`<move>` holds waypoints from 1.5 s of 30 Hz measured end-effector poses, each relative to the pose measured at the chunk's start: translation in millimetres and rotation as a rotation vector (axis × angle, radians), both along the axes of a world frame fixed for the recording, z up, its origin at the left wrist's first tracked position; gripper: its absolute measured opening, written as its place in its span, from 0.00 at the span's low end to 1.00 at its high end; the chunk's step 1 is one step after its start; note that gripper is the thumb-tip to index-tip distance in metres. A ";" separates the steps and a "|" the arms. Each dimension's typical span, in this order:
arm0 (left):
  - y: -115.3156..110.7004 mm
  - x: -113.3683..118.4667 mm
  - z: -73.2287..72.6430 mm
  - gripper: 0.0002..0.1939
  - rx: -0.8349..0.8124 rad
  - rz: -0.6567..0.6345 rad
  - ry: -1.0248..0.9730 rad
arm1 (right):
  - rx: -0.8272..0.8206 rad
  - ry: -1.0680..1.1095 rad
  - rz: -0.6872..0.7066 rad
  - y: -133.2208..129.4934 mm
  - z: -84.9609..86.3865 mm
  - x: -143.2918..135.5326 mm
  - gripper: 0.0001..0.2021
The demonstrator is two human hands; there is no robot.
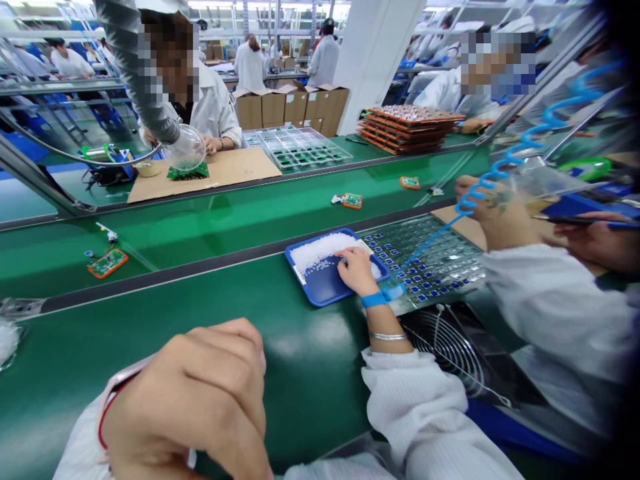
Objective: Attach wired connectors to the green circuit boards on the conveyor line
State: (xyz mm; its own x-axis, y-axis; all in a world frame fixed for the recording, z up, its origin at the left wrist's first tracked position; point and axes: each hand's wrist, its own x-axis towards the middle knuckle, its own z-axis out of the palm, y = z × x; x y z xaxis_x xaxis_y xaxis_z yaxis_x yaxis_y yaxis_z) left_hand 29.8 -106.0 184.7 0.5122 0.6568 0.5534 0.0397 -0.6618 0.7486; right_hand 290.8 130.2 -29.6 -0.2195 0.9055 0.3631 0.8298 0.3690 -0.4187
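Observation:
My right hand (pixel 357 270) reaches into a shallow blue tray (pixel 320 293), wearing a blue wrist strap (pixel 375 299) with a coiled cord. Its fingers are bent together at the edge of a heap of small white plastic pieces (pixel 320 249). Anything pinched between those fingertips is too small to make out. Large in the foreground, my left hand (pixel 190 393) hovers over the green bench with its fingers curled in. The palm and fingertips are turned away, so whatever they may hold is hidden.
Right of the tray lies a panel with rows of small blue parts (pixel 425 267), near a black fan with a wire guard (pixel 450 347). A co-worker's hand (pixel 500 207) is close on the right. Orange-edged circuit boards (pixel 109 264) lie on the green belt (pixel 240 220) beyond.

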 end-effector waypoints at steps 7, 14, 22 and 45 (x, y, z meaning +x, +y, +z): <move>1.9 -3.5 1.1 0.09 -0.005 -0.096 0.099 | 0.009 -0.039 0.005 0.0 -1.8 -1.2 0.14; 4.3 -7.7 -2.1 0.08 0.011 -0.162 0.134 | 0.006 -0.011 0.004 -0.5 0.9 -1.4 0.13; 21.1 7.7 -1.5 0.10 0.028 -0.150 0.104 | -0.036 -0.019 0.023 -3.3 4.4 -1.7 0.14; 58.4 -40.1 -191.4 0.17 -0.092 0.792 0.767 | -0.082 -0.118 -0.162 -7.7 12.5 11.4 0.15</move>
State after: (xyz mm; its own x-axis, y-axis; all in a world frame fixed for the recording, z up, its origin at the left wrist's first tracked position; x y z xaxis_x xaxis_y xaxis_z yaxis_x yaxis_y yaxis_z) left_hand -10.3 -47.6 -6.7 0.1150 0.9727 0.2014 0.9022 -0.1871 0.3887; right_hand 302.2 122.5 -17.1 -0.1047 0.9580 0.2669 0.9205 0.1949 -0.3387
